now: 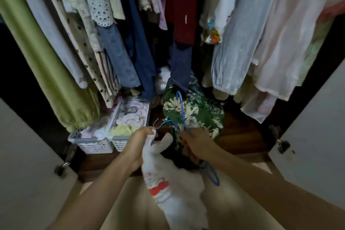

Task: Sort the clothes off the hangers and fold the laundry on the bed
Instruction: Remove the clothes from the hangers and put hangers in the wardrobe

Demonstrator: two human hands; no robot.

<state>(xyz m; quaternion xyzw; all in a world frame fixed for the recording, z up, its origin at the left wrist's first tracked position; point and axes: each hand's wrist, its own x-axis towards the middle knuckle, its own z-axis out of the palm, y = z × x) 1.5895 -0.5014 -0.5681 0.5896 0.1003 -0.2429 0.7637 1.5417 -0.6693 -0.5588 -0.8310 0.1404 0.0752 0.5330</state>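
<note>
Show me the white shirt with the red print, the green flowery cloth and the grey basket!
white shirt with red print (168, 183), head view, its middle
green flowery cloth (194, 112), head view, flower pattern
grey plastic basket (93, 144), head view, front wall

Standing side by side and touching at the lower left of the dark wooden wardrobe base (240, 136): two grey perforated baskets, the left basket (93, 144) and the right basket (119, 143), both holding small pale fabric pieces (130, 117) in pink, white and yellow. Swinging wide open at either edge: the left door (24, 164) and the right door (313, 136), both pale grey. Hanging at each door's inner edge: a metal padlock (60, 169) on the left, a latch fitting (282, 145) on the right, details blurred.
</note>
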